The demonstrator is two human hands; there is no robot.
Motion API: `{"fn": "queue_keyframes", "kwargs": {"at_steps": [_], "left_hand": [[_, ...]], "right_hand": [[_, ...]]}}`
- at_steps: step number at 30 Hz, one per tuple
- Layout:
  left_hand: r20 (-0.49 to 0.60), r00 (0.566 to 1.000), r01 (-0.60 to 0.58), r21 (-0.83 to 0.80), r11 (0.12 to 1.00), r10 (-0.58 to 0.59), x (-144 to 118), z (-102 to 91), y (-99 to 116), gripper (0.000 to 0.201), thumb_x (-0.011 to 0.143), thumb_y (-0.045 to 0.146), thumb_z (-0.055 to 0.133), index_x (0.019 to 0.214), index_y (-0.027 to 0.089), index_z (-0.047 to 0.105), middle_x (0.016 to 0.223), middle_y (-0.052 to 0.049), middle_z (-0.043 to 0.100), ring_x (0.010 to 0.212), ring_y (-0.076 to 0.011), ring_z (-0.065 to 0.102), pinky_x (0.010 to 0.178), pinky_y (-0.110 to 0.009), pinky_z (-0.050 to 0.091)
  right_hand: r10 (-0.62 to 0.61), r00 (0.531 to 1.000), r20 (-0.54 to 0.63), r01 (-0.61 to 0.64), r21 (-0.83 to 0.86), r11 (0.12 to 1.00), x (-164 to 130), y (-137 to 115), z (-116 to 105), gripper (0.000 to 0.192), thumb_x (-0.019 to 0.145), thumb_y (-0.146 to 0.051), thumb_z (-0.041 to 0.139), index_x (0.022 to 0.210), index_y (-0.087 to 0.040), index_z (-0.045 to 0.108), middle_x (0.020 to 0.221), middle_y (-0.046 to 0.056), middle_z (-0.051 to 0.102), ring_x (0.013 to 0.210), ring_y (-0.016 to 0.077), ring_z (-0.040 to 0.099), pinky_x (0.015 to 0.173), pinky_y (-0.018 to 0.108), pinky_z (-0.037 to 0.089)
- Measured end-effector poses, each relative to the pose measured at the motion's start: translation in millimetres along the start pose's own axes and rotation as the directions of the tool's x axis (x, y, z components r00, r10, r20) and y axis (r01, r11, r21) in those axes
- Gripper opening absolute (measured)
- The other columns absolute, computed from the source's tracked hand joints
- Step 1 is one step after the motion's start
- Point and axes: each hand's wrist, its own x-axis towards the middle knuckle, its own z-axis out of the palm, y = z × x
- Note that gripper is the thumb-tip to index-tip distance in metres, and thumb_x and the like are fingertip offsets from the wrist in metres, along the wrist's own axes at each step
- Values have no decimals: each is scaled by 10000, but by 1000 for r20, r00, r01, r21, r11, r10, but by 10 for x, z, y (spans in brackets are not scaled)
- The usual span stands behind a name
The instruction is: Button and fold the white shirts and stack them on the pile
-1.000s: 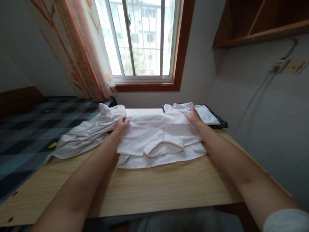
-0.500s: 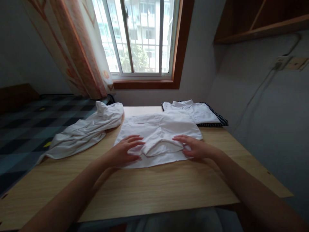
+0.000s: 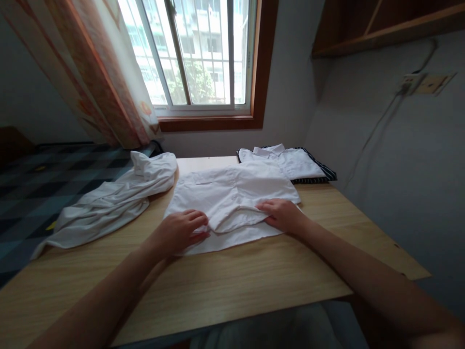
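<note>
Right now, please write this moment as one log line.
left hand: touching white shirt, near left; right hand: touching it, near right; white shirt: on table

A: Colours?
B: Spread shirt (image 3: 218, 186) plain white; crumpled garment (image 3: 112, 198) greyish white.
A: Patterns?
B: Striped cloth (image 3: 329, 173), black and white. Bed cover (image 3: 76, 169), dark blue-grey checks. Curtain (image 3: 98, 72), cream and orange, floral. Bench (image 3: 225, 276), pale woodgrain.

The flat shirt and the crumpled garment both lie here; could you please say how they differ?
The flat shirt is laid out fairly smoothly; the crumpled garment lies bunched in wrinkles. The left hand and right hand touch the flat shirt's near part, while the crumpled garment lies clear of both. Both garments look whitish.
</note>
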Motion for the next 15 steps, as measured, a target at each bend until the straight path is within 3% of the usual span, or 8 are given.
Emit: {"fn": "queue_keyframes", "kwargs": {"at_steps": [6, 15], "left_hand": [[-174, 977, 107, -81, 991, -120, 80, 177, 170, 463, 782, 482, 683, 1104, 187, 528, 1265, -142, 610, 1159, -288, 587, 986, -449, 476], [-123, 966, 175, -331, 927, -227, 69, 367, 197, 505, 785, 336, 648, 1213, 202, 415, 1421, -207, 492, 1262, -304, 541, 990, -478, 489]], "right_hand": [[13, 998, -54, -18, -81, 997, 24, -102, 37, 308, 846, -165, 611, 1139, -222, 686, 1197, 76, 686, 1032, 203, 656, 853, 279, 503], [-87, 969, -231, 70, -81, 994, 32, -157, -178, 315, 858, -167, 628, 1164, -216, 686, 1175, 60, 709, 1044, 200, 675, 880, 307, 542]]}}
